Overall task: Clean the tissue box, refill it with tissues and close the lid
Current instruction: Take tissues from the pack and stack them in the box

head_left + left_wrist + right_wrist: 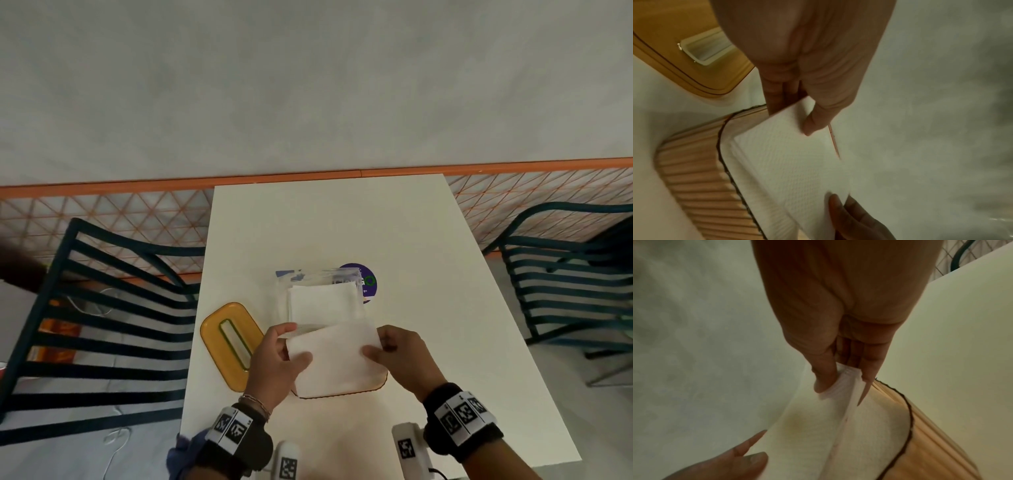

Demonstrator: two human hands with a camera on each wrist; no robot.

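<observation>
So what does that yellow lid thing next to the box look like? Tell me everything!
The lid is a flat, rounded oblong of shiny amber-yellow see-through plastic, with a long pale-rimmed slot through its middle for pulling tissues out. A thin dark line runs round near its edge. It lies flat and slanted on the white table, off the ribbed box, just beside the left hand. Neither hand is holding it; whether the wrist brushes its near end cannot be told.
</observation>
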